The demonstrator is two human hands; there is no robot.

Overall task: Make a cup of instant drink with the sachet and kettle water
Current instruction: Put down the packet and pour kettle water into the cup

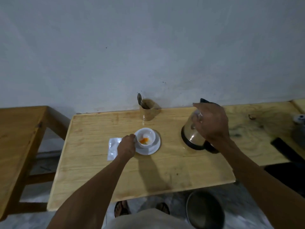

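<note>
We are standing at a pale wooden tabletop (165,171) set against a plain wall, and no brand, label or writing is showing legibly on anything here. Our left hand (126,148) is resting at the left side of the white cup (146,137), its grip closing on the cup's rim or handle there; which of the two, we cannot tell. The cup is sitting upright on a white saucer (151,150) near the middle of the tabletop, mouth facing up, with a small patch of orange powder (144,140) lying in its bottom. The sachet (113,148) is lying flat on the tabletop just left of the saucer, partly under our left hand, its long axis running from near to far; its face is showing only plain silver-white. Our right hand (211,123) is hanging over the kettle (193,134), fingers curled downward in front of its top; we cannot tell whether that grip is closing on the kettle or hovering loose. The kettle is a steel body on a black base, standing to the right of the cup and well apart from it, and it is looking tilted toward the left. At the wall edge behind the cup, a wooden holder (148,111) is standing with a spoon (140,100) sticking up out of it, bowl end upward. A dark round pot (204,210) is sitting on the floor below the near edge.
</note>
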